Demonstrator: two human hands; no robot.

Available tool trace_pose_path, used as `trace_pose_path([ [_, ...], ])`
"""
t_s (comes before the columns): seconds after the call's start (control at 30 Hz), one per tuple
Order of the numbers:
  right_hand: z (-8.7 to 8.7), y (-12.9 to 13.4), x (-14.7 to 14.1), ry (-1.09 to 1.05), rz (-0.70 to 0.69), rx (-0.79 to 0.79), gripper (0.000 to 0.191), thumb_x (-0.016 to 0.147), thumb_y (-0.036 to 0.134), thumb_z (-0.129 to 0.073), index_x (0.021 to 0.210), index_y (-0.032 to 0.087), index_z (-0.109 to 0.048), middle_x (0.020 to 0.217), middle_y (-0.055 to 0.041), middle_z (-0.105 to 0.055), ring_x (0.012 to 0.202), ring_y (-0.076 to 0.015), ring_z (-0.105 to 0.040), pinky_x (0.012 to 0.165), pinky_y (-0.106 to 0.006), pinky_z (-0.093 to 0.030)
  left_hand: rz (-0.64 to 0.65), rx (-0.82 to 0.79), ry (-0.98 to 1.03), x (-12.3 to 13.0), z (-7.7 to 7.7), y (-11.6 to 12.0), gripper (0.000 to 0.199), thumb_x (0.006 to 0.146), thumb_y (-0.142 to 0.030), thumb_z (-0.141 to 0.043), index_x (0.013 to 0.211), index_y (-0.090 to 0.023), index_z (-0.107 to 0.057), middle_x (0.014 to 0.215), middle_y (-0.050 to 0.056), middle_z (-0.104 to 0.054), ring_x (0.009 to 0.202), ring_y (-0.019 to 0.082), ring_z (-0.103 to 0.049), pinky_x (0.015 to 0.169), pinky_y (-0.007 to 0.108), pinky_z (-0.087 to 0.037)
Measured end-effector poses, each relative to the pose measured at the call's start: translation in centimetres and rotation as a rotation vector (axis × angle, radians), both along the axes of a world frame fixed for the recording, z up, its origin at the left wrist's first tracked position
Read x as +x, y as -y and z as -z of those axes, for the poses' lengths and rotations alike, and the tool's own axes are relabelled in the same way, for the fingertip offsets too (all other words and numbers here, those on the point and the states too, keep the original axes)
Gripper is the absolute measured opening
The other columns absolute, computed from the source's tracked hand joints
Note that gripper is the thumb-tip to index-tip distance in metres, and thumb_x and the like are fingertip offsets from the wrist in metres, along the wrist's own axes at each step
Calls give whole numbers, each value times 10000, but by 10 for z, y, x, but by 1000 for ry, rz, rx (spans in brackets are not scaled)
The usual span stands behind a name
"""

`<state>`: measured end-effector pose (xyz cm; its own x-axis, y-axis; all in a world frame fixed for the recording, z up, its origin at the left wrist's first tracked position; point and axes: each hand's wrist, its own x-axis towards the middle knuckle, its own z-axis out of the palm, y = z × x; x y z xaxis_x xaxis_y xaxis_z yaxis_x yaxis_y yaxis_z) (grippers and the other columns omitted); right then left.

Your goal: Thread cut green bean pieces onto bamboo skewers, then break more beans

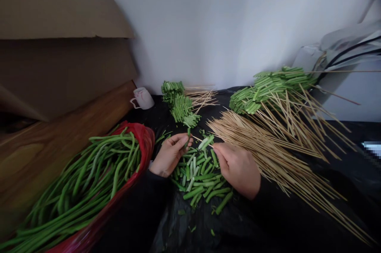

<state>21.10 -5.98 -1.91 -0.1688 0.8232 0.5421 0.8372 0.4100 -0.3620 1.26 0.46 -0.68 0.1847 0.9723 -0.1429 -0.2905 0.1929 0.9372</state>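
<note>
- Clearly biggest, the red bag (147, 138) of long beans (64, 197) lies left of the pile of cut beans (208, 184); it looks floppy, and heavy enough to want two hands.
- Loose skewers (262, 141) fan out to the right of the pile; they look light and stiff, best taken mid-length, away from the points.
- One bunch of loaded skewers (268, 86) lies beyond the pile to the right, a smaller bunch (181, 106) beyond it to the left; either would probably lift more safely by the bare sticks.
- The right hand (239, 167), at the pile's right edge, is back upward, its fingers pinched on a thin skewer.
- The left hand (169, 155), at the pile's upper left, is turned inward, thumb and fingers closed on one bean piece.
- That thin skewer (197, 138), above the pile's far part, seems to carry pale-green pieces (205, 141); it could flex if pushed from far back.
- The bean piece (188, 132), upright just beyond the pile, should be light, firm and slightly slick, liable to split; its sides offer the best grip.
</note>
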Motion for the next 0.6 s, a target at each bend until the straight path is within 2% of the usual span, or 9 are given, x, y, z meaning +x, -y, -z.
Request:
trace_pose_path([
  [0.1, 2, 0, -2, 30, -7, -31, 249, 954, 169, -399, 944, 179, -648, 873, -40, -692, 793, -169, -639, 680, -273, -382, 47, -67, 70, 0, 0, 0, 338, 640, -281, -853, 912, -113, -744, 797, 30, -683, 701, 74, -592, 647, 156, -496],
  [0.27, 4, 0, -2, 32, -17, -58, 256, 957, 170, -388, 944, 177, -643, 872, -41, -686, 797, -162, -635, 671, -273, -364, 89, -91, 131, -1, 0, 0, 307, 674, -244, -835, 935, -107, -748, 766, 26, -663, 676, 71, -582, 638, 155, -515],
  [0.6, 4, 2, -2, 50, 0, -92, 247, 955, 173, -394, 949, 183, -640, 877, -32, -684, 802, -168, -637, 661, -282, -348, 96, -69, 115, 0, 2, 1, 290, 680, -252, -830, 916, -103, -756, 760, 31, -663, 670, 71, -575, 625, 151, -507],
])
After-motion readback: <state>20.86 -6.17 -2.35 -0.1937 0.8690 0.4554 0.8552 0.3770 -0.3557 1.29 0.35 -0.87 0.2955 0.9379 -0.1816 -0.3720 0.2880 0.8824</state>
